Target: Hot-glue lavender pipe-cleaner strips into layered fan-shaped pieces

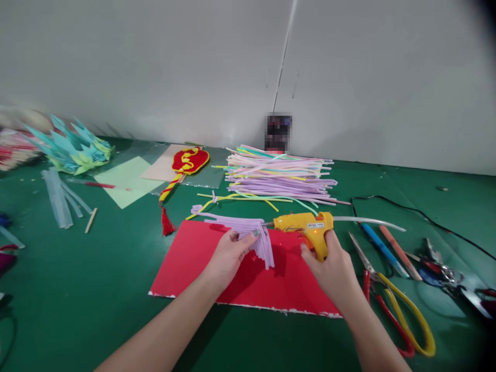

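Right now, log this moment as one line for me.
left hand: holding lilac strips | right hand: gripping yellow glue gun | nozzle: close to strips, contact unclear | beneath: red board | right: scissors

Yellow glue gun (pixel 302 222) points at lilac pipe cleaners (pixel 265 248).

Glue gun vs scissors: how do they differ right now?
- State: the glue gun is in the grip of the right hand; the scissors lie on the green table.
- Pose: the glue gun's nozzle points left at the lilac strips; the scissors' tips point away from the person.
- Look: the glue gun has a yellow body; the scissors have metal blades, one red and one yellow handle.

Shared: both include yellow.
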